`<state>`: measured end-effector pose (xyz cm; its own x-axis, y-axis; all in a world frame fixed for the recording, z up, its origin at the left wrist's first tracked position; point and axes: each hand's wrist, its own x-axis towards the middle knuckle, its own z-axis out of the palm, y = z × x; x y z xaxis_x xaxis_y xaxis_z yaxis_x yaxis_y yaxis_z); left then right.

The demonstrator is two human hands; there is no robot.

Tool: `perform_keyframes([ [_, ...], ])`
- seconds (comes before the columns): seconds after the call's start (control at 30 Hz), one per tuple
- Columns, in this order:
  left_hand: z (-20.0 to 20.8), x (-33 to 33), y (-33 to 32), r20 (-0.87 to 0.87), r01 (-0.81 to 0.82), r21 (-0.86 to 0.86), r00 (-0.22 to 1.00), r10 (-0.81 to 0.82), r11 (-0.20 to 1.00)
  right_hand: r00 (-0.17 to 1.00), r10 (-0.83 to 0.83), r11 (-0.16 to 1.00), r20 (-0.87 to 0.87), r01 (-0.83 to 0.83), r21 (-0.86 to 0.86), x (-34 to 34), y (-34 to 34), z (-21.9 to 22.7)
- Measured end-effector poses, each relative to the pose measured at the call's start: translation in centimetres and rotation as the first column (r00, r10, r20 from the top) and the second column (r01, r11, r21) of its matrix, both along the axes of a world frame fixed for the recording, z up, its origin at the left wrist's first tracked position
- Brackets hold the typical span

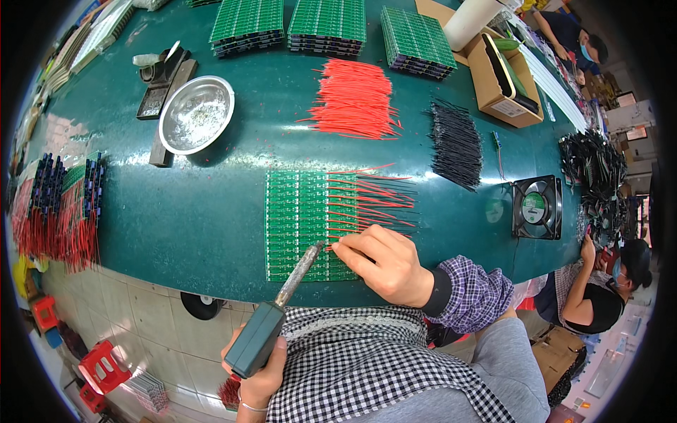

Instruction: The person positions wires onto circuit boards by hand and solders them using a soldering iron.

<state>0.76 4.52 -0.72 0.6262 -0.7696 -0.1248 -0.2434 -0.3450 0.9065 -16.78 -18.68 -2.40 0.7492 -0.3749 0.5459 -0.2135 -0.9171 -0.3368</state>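
My left hand (266,377) is wrapped round the dark green handle of a soldering iron (258,340). The iron's metal shaft slants up and right, its tip at a green circuit board panel (282,218) lying flat on the table. Beside the tip, my right hand (388,266) pinches the end of a thin red wire at the panel's right-hand column; the fingers hide most of that wire. Above this hand, several red wires (377,196) and thin black wires reach rightward from the panel.
Red wires (356,99) and black wires (457,144) lie in piles beyond the panel. Stacked green boards (328,25) line the far side. A metal bowl (197,116) and iron stand (161,81) sit left; a small fan (536,208) stands right. Wired boards (67,197) hang at the left edge.
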Motion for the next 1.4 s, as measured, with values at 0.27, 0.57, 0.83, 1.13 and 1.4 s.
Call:
perform_keyframes([
  [0.27, 0.4, 0.2, -0.5, 0.055, 0.068, -0.005, 0.996, -0.068, 0.998, 1.0, -0.01, 1.0, -0.022, 0.011, 0.014, 0.1, 0.1, 0.1],
  [0.57, 0.6, 0.2, -0.8, 0.04, 0.079, 0.003, 0.996, -0.08, 0.997, 0.999, -0.009, 1.0, -0.038, 0.009, 0.001, 0.2, 0.1, 0.1],
  [0.83, -0.4, 0.0, 1.0, -0.022, 0.0, 0.033, 1.0, 0.001, 0.999, 0.999, -0.01, 1.0, -0.043, 0.01, 0.004, 0.2, 0.1, 0.3],
  [1.13, -0.4, -0.2, 1.0, -0.006, -0.021, -0.004, 1.0, 0.021, 1.0, 0.999, -0.041, 0.999, 0.003, 0.041, -0.016, 0.2, 0.4, 0.2],
  [1.4, -0.3, -0.1, 1.0, 0.032, 0.015, -0.01, 0.999, -0.015, 1.0, 0.999, -0.032, 0.999, 0.009, 0.032, 0.011, -0.3, 1.0, 0.1],
])
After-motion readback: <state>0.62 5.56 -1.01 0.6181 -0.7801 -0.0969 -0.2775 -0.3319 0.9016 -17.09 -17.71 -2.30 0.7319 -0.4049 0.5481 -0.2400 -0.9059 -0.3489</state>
